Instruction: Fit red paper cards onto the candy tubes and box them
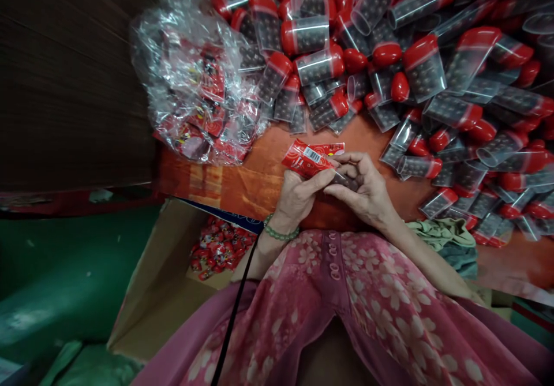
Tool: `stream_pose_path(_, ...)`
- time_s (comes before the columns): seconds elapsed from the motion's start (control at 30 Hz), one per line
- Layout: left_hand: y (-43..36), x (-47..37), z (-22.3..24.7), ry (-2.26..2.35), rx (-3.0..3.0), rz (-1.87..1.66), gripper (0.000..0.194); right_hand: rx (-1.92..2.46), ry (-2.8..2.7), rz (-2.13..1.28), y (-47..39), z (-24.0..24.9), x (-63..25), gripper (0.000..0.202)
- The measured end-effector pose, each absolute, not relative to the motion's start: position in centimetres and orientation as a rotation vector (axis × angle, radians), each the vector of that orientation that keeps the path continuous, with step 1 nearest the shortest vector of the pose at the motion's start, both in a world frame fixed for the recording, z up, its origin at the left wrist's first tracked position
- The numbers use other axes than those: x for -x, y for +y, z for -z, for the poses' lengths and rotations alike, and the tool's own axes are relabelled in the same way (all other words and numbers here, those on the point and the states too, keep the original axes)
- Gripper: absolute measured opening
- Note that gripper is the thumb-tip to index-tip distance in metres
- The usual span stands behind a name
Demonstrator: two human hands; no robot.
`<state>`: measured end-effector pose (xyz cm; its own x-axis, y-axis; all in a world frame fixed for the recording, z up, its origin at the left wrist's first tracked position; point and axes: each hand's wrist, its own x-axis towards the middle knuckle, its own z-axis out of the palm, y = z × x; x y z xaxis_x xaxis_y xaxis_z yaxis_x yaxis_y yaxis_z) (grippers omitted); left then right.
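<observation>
Just above my lap, my left hand (298,195), with a green bead bracelet on its wrist, is closed on a flattened red printed sleeve (298,158) with a white barcode. Its thumb lies along the sleeve's near side. From the right, my right hand (372,193) grips a small clear container (347,182) with dark contents. The container's left end meets the sleeve; whether it sits inside cannot be made out, since fingers cover the join. Many similar clear containers with red rounded ends (320,66) lie heaped beyond my hands.
A clear plastic bag (194,86) of red printed pieces lies at the upper left of the orange table (242,187). Below the table edge stands a cardboard box (151,293) with red wrapped items (223,247) in it. A crumpled greenish cloth (448,233) lies at the right.
</observation>
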<state>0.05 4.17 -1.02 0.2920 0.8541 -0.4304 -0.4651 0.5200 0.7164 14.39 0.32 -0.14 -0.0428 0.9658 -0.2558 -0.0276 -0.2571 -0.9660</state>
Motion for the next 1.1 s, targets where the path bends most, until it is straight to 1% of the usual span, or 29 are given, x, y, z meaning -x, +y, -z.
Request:
stream_pose_path(0.07, 4.6, 0.2, 0.9, 0.869, -0.47, -0.941, 0.027, 1.355, -1.061, -1.454, -0.1, 0.1, -14.6, 0.054)
stream_pose_path(0.17, 5.2, 0.1, 0.5, 0.865, -0.495, -0.94, 0.031, 1.401, -0.966, -1.487, -0.6, -0.1, -15.1, 0.042)
stream_pose_path(0.23, 5.1, -0.2, 0.3, 0.883, -0.535, -0.957, 0.033, 1.404, -0.885, -1.544, -0.6, -0.3, -15.3, 0.038)
stream_pose_path(0.37, 3.8, -0.7, 0.7, 0.865, -0.599, -0.9, 0.029, 1.271, -0.701, -1.662, -0.3, -0.4, -15.0, 0.043)
stream_pose_path(0.47, 2.9, -0.5, 1.1, 0.819, -0.631, -0.827, 0.025, 1.203, -0.63, -1.669, 0.0, -0.4, -14.6, 0.045)
stream_pose_path(0.53, 2.7, -0.3, 1.1, 0.799, -0.636, -0.843, 0.029, 1.192, -0.652, -1.659, 0.1, -0.4, -14.5, 0.043)
stream_pose_path(0.6, 2.8, -0.3, 0.8, 0.806, -0.59, -0.892, 0.038, 1.192, -0.67, -1.66, 0.2, -0.4, -14.5, 0.042)
stream_pose_path(0.7, 2.9, -0.6, 0.3, 0.844, -0.501, -0.957, 0.048, 1.187, -0.669, -1.69, 0.1, -0.4, -14.5, 0.044)
stream_pose_path(0.77, 2.7, -1.0, 0.1, 0.846, -0.49, -0.924, 0.051, 1.196, -0.68, -1.675, 0.0, -0.4, -14.3, 0.045)
stream_pose_path(0.83, 2.3, -1.3, 0.0, 0.839, -0.504, -0.881, 0.053, 1.217, -0.699, -1.629, -0.2, -0.5, -14.2, 0.045)
stream_pose_path(0.97, 1.3, -1.4, 0.0, 0.831, -0.549, -0.89, 0.05, 1.219, -0.725, -1.55, -0.6, -0.6, -13.9, 0.045)
stream_pose_path(1.1, 0.2, -0.8, 0.2, 0.871, -0.593, -0.871, 0.05, 1.234, -0.729, -1.522, -1.1, -0.2, -13.6, 0.048)
